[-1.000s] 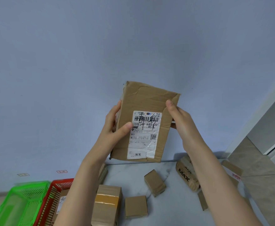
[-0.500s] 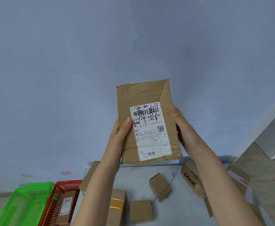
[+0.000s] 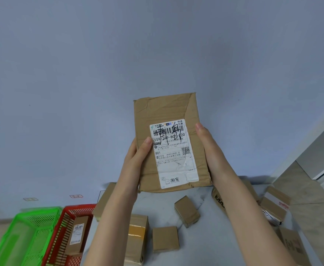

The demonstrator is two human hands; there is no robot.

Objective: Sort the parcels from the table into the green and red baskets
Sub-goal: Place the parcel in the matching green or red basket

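- A flat parcel (image 3: 169, 143) of brown cardboard is held up in the air above the far edge of the table (image 3: 205, 237), upright and leaning slightly left, with its front face toward the camera.
- The left hand (image 3: 136, 160) grips the parcel's left edge low down: the thumb lies on the front face, its tip just beside the left edge of the white label (image 3: 173, 152), and the fingers are curled behind the cardboard, mostly hidden.
- The right hand (image 3: 209, 150) grips the right edge, thumb straight along it and pointing up; the fingers are behind the parcel and cannot be seen.
- On the table, a small box (image 3: 186, 211) sits tilted near the middle, a square box (image 3: 165, 239) lies nearer the front edge, and a taped box (image 3: 136, 239) stands just left of it.
- More boxes (image 3: 274, 206) are bunched at the right edge.
- The red basket (image 3: 61, 237) stands just beside the table's left edge with one labelled parcel (image 3: 77, 234) in it.
- The green basket (image 3: 28, 237) is against the red basket's left side.
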